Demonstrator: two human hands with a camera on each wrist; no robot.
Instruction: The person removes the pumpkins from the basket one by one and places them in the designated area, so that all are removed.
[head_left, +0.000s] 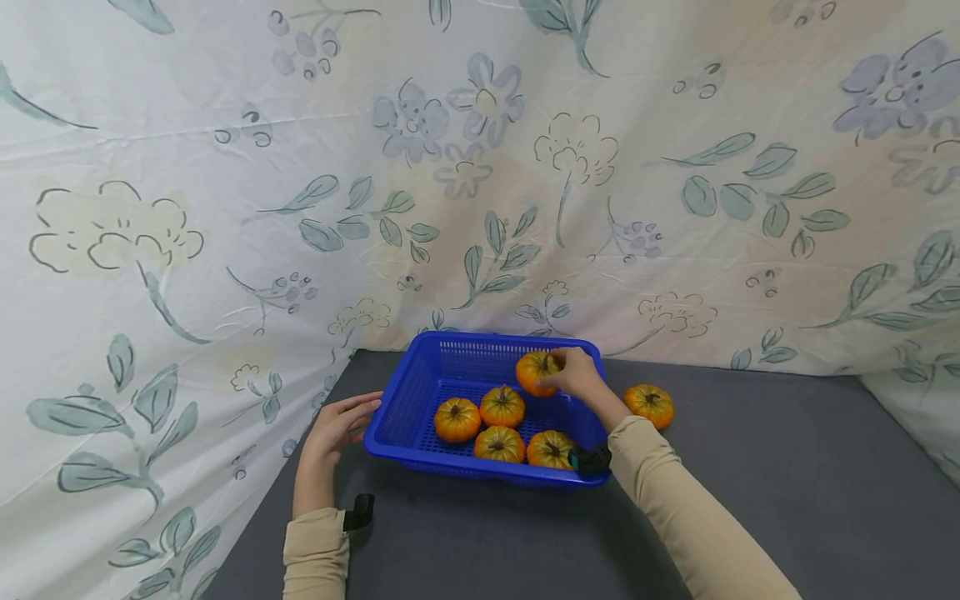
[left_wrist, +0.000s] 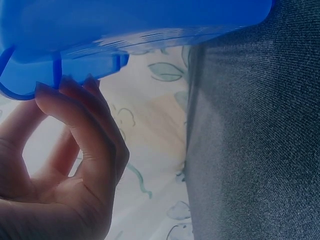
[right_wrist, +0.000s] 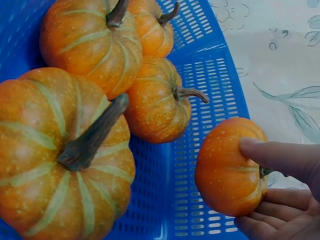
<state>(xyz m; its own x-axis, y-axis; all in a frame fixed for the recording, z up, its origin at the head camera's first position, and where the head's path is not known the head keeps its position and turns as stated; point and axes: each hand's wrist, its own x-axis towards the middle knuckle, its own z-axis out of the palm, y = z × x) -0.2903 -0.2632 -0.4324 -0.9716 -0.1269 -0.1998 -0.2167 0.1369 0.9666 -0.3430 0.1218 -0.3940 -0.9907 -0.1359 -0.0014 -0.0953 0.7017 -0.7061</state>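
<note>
My right hand (head_left: 576, 372) holds a small orange pumpkin (head_left: 535, 373) by its side, thumb on one face and fingers beneath, above the far right part of the blue plastic basket (head_left: 480, 475). In the right wrist view, the pumpkin (right_wrist: 227, 170) has its stem toward the palm. Several more striped pumpkins (head_left: 457, 420) sit stem-up on the basket's floor. My left hand (head_left: 333, 429) is at the basket's left side. In the left wrist view, its bent fingertips (left_wrist: 45, 92) touch the rim from outside.
Another pumpkin (head_left: 649, 406) lies on the dark grey tabletop (head_left: 780, 475), just outside the basket on the right. A floral curtain (head_left: 480, 167) hangs behind the table and along its left side. Each wrist wears a black strap-on device (head_left: 359, 512).
</note>
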